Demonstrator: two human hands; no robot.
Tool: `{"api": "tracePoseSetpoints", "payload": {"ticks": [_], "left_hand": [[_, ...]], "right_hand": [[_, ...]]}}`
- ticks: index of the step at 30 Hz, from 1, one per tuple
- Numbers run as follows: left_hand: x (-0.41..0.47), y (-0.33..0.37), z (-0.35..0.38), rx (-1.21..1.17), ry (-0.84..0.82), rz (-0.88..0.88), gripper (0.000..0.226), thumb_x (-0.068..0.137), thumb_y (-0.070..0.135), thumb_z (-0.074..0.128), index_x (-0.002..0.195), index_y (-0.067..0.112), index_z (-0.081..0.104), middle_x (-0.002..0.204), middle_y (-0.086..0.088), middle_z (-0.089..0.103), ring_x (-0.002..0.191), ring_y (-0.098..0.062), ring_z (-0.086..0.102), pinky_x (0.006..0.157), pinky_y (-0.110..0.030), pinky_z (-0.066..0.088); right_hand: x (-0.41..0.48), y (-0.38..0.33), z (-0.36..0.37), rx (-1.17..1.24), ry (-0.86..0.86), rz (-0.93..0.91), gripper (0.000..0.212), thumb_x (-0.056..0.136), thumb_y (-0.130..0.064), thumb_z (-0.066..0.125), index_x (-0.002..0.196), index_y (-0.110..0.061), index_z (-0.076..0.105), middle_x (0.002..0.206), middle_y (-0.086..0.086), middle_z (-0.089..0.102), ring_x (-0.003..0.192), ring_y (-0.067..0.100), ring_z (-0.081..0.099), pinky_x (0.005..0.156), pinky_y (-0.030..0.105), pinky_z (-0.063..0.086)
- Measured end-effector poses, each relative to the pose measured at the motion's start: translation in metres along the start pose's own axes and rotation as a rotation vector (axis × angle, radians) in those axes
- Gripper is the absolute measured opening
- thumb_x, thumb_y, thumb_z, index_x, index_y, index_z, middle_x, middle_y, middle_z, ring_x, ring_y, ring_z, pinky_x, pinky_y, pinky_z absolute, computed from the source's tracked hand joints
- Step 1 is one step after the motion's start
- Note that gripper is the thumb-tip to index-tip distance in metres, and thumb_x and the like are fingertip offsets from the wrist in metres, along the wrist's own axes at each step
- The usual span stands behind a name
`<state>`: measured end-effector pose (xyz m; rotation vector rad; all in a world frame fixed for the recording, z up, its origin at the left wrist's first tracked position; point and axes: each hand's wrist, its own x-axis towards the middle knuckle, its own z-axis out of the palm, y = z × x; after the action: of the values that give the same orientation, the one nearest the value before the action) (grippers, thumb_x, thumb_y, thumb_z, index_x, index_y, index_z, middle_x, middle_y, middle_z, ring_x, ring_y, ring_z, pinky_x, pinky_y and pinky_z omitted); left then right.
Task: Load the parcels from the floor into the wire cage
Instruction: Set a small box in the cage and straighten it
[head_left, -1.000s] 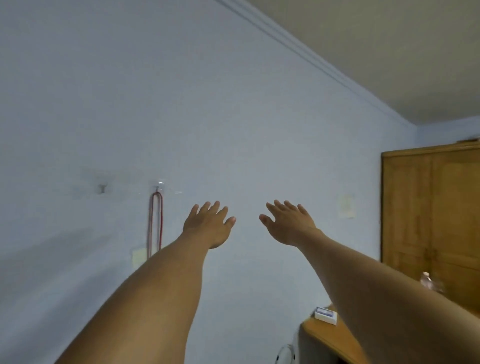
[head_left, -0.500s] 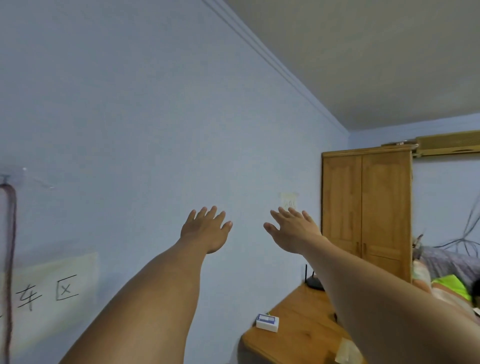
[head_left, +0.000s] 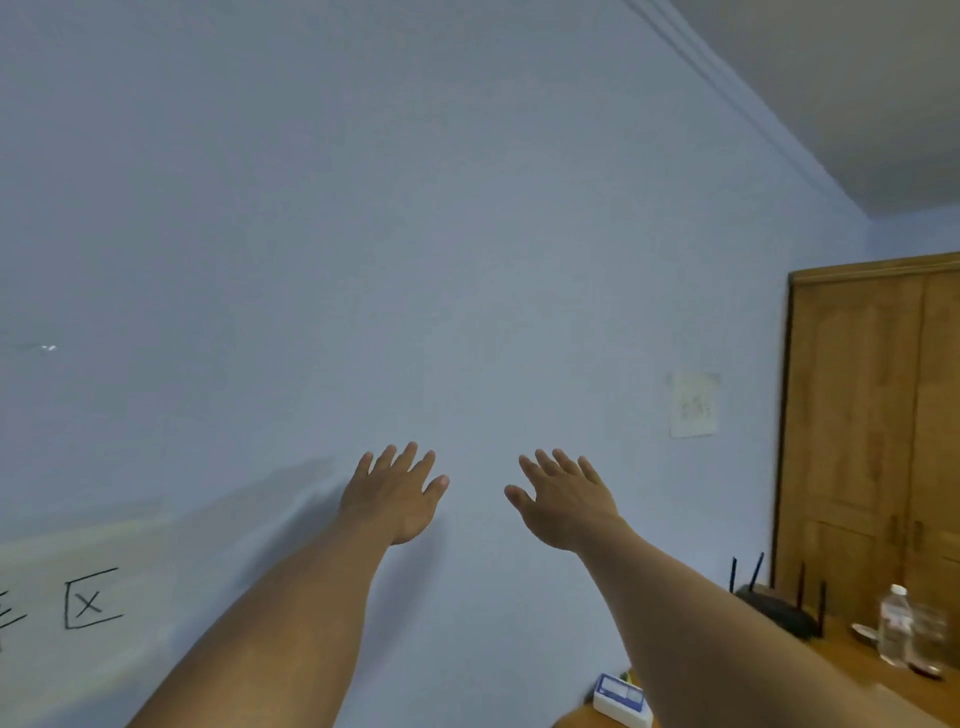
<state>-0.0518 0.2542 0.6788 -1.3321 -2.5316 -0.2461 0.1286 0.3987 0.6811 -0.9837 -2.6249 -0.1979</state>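
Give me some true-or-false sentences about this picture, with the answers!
1. The left hand and the right hand are both open and hold nothing. True.
2. The left hand holds a parcel. False: it holds nothing, and no parcel is in view.
3. A water bottle stands on the wooden desk. True.
4. The wardrobe is white. False: it is brown wood.
5. A black router sits on the desk. True.
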Motion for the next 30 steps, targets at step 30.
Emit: {"api": "tracePoseSetpoints", "payload": {"ticks": [30], "left_hand": [[-0.204,-0.068,0.579,-0.057,-0.473,-0.44,0.075,0.098,0.053,0.008,0.16,0.017,0.03,0.169,-0.003,0.02,0.156,-0.027,0.018,0.127,-0.046,0.012]], "right_hand": [[-0.064,-0.039,0.618,0.246,-0.836,-0.329,0.066,0.104,-0.059,0.025,0.159,-0.021,0.029,0.161,0.002,0.037,0.146,0.026,0.037,0.114,0.045,0.034]]}}
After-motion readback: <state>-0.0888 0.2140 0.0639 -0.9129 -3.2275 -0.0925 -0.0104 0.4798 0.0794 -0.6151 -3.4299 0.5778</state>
